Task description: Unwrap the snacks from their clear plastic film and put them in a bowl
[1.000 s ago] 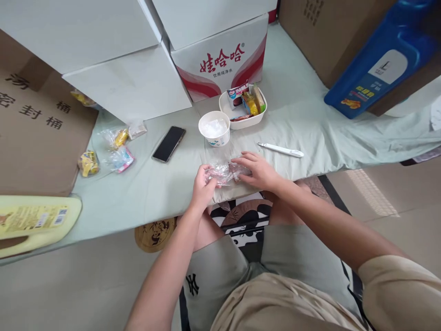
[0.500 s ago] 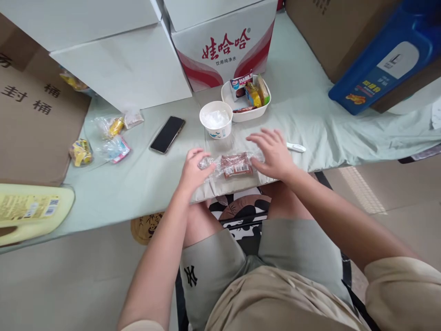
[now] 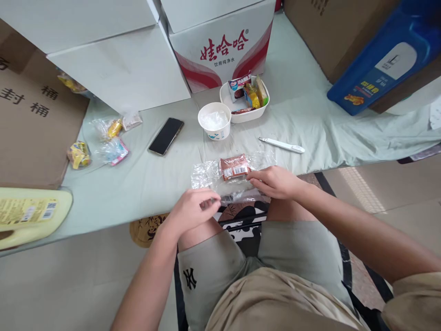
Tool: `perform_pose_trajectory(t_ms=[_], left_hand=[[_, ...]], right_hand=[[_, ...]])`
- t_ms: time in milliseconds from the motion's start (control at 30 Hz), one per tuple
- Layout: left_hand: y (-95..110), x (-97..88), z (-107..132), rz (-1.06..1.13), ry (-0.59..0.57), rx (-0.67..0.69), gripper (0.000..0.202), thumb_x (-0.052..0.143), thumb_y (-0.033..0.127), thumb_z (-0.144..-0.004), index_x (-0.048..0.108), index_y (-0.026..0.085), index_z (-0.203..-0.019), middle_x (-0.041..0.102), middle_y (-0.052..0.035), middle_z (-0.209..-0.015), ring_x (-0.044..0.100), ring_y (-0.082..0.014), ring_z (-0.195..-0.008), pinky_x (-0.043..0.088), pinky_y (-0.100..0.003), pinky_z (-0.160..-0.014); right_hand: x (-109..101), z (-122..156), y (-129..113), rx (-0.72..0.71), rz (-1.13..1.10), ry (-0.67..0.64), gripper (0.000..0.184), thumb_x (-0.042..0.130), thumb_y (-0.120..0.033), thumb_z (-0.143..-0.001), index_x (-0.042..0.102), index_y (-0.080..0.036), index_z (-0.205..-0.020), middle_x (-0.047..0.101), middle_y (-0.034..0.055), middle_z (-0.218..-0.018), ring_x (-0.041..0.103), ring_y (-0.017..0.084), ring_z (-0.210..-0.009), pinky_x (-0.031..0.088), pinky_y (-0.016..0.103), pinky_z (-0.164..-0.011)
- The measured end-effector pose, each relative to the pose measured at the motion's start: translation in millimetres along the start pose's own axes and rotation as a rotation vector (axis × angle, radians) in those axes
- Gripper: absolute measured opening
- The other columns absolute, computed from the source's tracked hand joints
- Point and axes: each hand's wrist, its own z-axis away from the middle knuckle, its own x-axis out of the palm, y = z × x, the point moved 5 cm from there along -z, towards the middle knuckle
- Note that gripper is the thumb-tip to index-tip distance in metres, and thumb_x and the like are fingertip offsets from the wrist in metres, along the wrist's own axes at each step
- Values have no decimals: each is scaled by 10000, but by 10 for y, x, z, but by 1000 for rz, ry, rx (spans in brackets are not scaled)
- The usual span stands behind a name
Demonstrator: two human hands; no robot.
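A small reddish-brown snack packet [image 3: 234, 167] with a barcode label lies on a spread sheet of clear plastic film [image 3: 204, 174] near the table's front edge. The film's near edge sags over the table edge. My left hand [image 3: 193, 208] pinches this near edge, thumb and forefinger closed on it. Touching the packet's lower right corner are the fingertips of my right hand [image 3: 275, 182]; its fingers are stretched out, with the thumb apart underneath. Beyond the film, a white paper-knife-like tool [image 3: 282, 145] lies flat.
Behind the film stand a paper cup [image 3: 214, 133] with crumpled clear plastic inside and a white bowl [image 3: 253, 116] of packaged snacks. A phone [image 3: 166, 136] and several wrapped items [image 3: 117, 151] lie left. Cartons [image 3: 220, 59] line the back; a blue bottle [image 3: 375, 69] stands right.
Both hands have moved towards me. My left hand has taken the film's near edge, and my right hand has come down to the packet's corner, uncovering the white tool.
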Motion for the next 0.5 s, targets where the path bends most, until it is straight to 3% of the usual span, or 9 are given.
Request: perform_pose_trajectory(t_ms=[67, 100, 167, 233, 300, 367, 433, 500], left_hand=[[27, 58, 32, 71, -218, -109, 122, 656, 272, -849, 776, 255, -865, 768, 3, -760, 700, -153, -645, 574, -263, -616], [25, 34, 6, 73, -208, -134, 136, 644, 299, -869, 772, 254, -874, 774, -2, -784, 714, -162, -684, 587, -276, -656], [-12, -89, -121, -15, 7, -116, 177, 623, 347, -899, 762, 243, -929, 784, -32, -930, 735, -195, -851, 602, -341, -828], [-99, -174, -271, -172, 214, -79, 314, 710, 354, -833, 732, 233, -1122, 740, -78, -1198, 689, -257, -1127, 542, -432, -1031], [-246, -99, -423, -252, 156, -89, 498, 787, 321, -749, 693, 235, -1231, 629, -104, -1421, 577, -308, -1333, 484, -467, -1112], [-384, -17, -527, -224, 103, -125, 330, 705, 291, -819, 717, 233, -1144, 667, -91, -1350, 630, -281, -1243, 510, -440, -1056], [-467, 19, -577, -99, 132, -186, 177, 605, 316, -892, 720, 218, -984, 744, -56, -1056, 696, -222, -959, 548, -378, -894], [-490, 24, -599, 108, 198, -258, 205, 584, 378, -899, 675, 203, -840, 704, -18, -794, 650, -176, -738, 519, -310, -720]], right_hand=[[-23, -37, 32, 72, 59, 72, 357, 382, -345, -1006, 708, -215, -1070, 703, 59, -825, 576, 170, -639, 344, 299, -600], [-39, -61, 31, 84, 99, 117, 343, 397, -326, -997, 710, -216, -1083, 721, 76, -908, 611, 186, -695, 375, 306, -618], [-51, -119, -14, 51, 174, 184, 330, 424, -287, -986, 712, -209, -1128, 733, 105, -1066, 667, 233, -870, 463, 341, -712], [-31, -186, -86, -21, 219, 208, 335, 463, -241, -970, 697, -207, -1207, 719, 112, -1213, 662, 282, -1083, 513, 404, -873], [3, -249, -138, -58, 237, 204, 396, 493, -180, -943, 654, -223, -1302, 675, 92, -1358, 617, 297, -1235, 507, 445, -991], [33, -298, -160, -46, 243, 197, 496, 511, -128, -911, 594, -253, -1383, 624, 69, -1449, 595, 284, -1290, 516, 441, -1009], [52, -331, -170, -21, 246, 196, 573, 540, -118, -887, 538, -276, -1437, 594, 63, -1483, 592, 277, -1297, 538, 427, -976], [66, -353, -178, 5, 242, 198, 591, 578, -150, -887, 514, -280, -1460, 600, 72, -1467, 606, 283, -1271, 555, 424, -941]])
